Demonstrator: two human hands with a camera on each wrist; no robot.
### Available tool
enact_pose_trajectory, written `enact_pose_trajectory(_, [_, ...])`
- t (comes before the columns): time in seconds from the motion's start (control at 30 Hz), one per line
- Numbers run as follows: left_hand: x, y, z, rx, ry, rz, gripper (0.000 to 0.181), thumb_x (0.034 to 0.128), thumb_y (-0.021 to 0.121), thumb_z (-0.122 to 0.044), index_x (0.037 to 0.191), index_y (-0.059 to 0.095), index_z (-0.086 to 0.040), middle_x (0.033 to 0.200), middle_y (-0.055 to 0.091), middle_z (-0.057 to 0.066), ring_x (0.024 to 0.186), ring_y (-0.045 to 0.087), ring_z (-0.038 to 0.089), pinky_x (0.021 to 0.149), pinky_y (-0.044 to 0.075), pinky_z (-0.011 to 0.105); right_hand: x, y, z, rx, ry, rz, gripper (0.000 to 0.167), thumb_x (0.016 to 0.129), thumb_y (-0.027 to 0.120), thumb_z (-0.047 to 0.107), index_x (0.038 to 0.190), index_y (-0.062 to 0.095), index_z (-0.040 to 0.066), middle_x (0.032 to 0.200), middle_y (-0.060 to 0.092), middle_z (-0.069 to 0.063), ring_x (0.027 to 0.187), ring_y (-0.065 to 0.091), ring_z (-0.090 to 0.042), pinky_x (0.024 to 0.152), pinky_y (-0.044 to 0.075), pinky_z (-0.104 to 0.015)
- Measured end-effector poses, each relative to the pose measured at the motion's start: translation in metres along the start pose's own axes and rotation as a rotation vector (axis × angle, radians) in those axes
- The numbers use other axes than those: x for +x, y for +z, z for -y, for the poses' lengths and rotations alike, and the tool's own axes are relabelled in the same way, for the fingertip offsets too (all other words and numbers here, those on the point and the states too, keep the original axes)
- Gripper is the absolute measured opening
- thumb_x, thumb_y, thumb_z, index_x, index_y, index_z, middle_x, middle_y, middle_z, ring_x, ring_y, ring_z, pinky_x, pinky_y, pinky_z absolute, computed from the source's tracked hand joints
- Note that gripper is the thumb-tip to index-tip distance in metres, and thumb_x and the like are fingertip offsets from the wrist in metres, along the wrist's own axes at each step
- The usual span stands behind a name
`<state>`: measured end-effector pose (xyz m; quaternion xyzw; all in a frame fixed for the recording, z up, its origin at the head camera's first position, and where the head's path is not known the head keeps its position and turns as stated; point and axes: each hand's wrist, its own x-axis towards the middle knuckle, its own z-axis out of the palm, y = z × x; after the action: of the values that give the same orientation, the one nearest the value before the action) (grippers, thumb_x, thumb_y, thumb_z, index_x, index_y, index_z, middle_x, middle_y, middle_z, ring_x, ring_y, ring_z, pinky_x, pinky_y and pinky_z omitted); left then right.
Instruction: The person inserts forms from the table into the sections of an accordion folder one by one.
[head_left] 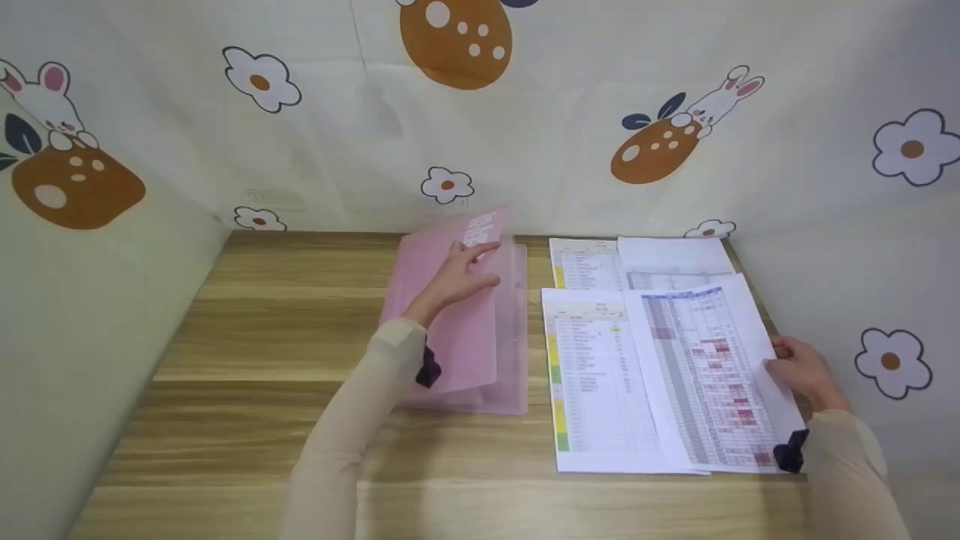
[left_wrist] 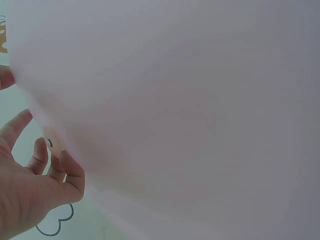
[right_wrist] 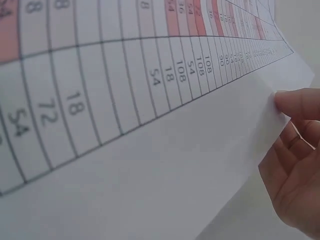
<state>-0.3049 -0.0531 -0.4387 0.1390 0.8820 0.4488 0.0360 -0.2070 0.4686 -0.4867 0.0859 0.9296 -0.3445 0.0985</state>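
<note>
A pink translucent folder (head_left: 450, 322) lies at mid-table, its front cover partly raised. My left hand (head_left: 454, 281) is at the cover's right edge; in the left wrist view the hand (left_wrist: 37, 185) has thumb and fingers at the edge of the pink cover (left_wrist: 175, 115), holding it by a small tab with a button. On the right, my right hand (head_left: 806, 371) pinches the right edge of a printed sheet (head_left: 709, 375) with red cells, slightly tilted over another sheet (head_left: 600, 390). The right wrist view shows the hand (right_wrist: 297, 165), thumb on top of the sheet (right_wrist: 150, 170).
Behind the front sheets lie more printed papers, one with a yellow strip (head_left: 585, 262) and one mostly white (head_left: 671, 255). The wooden table (head_left: 247, 420) is bounded by a patterned curtain (head_left: 337, 150) at the back and sides.
</note>
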Motion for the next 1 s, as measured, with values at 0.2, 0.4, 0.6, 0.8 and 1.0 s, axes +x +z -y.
enact_pose_trajectory(0.2, [0.0,0.0,0.001,-0.005,0.001,-0.001,0.058,0.0715,0.063,-0.025,0.127,0.049,-0.023,0.1,0.036,0.009,0.093,0.039,0.02,0.071,0.035,0.032,-0.006,-0.008,0.005,0.056,-0.012,0.03,0.047,0.085,0.048,0.014,0.122,0.034,-0.013,0.112,0.042,-0.032,0.091,0.048,-0.034,0.06,0.041,-0.025])
enact_pose_trajectory(0.4, [0.0,0.0,0.001,-0.009,-0.006,0.004,0.057,0.072,0.063,-0.025,0.127,0.049,-0.023,0.103,0.036,0.01,0.095,0.04,0.021,0.073,0.036,0.033,-0.012,-0.015,0.011,0.052,-0.026,0.036,0.048,0.087,0.046,0.014,0.126,0.032,-0.01,0.113,0.042,-0.032,0.09,0.049,-0.034,0.062,0.042,-0.029])
enact_pose_trajectory(0.6, [0.001,0.001,0.001,-0.014,-0.006,0.005,0.057,0.0721,0.063,-0.025,0.127,0.049,-0.023,0.105,0.036,0.011,0.097,0.04,0.021,0.074,0.037,0.034,-0.018,-0.025,0.022,0.025,-0.081,0.009,0.049,0.089,0.047,0.021,0.126,0.033,-0.008,0.108,0.046,-0.027,0.086,0.049,-0.032,0.064,0.041,-0.033])
enact_pose_trajectory(0.8, [0.001,0.001,0.0,-0.019,-0.009,0.003,0.057,0.0718,0.063,-0.024,0.127,0.049,-0.023,0.103,0.036,0.01,0.096,0.04,0.021,0.073,0.036,0.033,-0.004,-0.031,0.007,0.019,-0.133,-0.04,0.048,0.088,0.048,0.027,0.125,0.036,-0.002,0.103,0.049,-0.018,0.081,0.051,-0.026,0.06,0.043,-0.031])
enact_pose_trajectory(1.0, [0.001,0.002,0.0,-0.012,-0.013,-0.002,0.057,0.0711,0.063,-0.023,0.126,0.05,-0.023,0.1,0.036,0.01,0.093,0.04,0.021,0.07,0.035,0.032,0.01,-0.033,-0.003,0.042,-0.176,-0.101,0.043,0.088,0.05,0.023,0.124,0.04,0.002,0.102,0.051,-0.015,0.08,0.05,-0.022,0.06,0.043,-0.026])
